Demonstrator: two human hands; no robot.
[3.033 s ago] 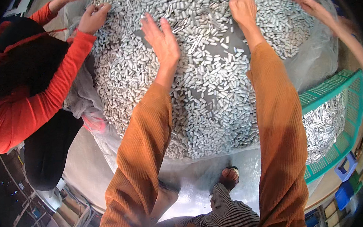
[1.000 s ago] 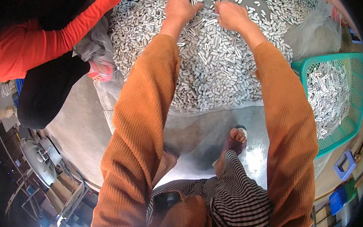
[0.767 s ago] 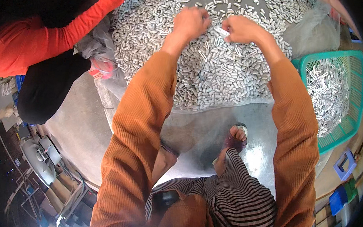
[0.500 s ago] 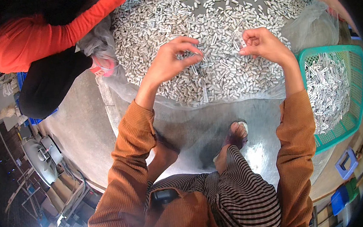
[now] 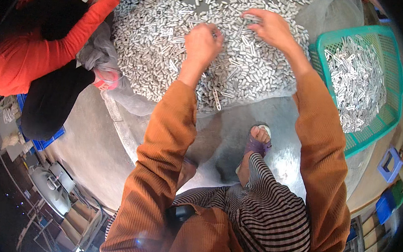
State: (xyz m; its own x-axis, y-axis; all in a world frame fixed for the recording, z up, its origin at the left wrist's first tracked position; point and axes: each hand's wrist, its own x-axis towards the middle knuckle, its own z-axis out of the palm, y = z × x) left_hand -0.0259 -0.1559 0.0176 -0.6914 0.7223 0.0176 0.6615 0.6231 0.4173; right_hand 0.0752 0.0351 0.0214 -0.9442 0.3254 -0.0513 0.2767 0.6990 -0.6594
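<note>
A wide heap of small, pale grey, rounded oblong pieces (image 5: 146,50) covers a sheet on the floor, with longer slotted strips (image 5: 217,99) scattered on it. Over the middle of the heap is my left hand (image 5: 202,44), its fingers curled downward and pressed together; what they hold, if anything, is hidden. To the right and farther off, my right hand (image 5: 271,31) hovers above the heap with forefinger and thumb apart. Nothing shows between them. A green plastic basket (image 5: 400,89) full of similar slotted strips stands at the right.
A person in a red sleeve (image 5: 88,24) crouches at the left, one hand reaching to the heap's far left edge. Bunched translucent netting (image 5: 333,15) lies beyond the basket. A purple plastic stool-like frame (image 5: 388,164) and a blue bin (image 5: 385,207) are at the right.
My left hand has moved right and forward, its fingers curling down. My right hand has moved left and forward; the white slotted strip formerly pinched there no longer shows. The view has shifted slightly.
</note>
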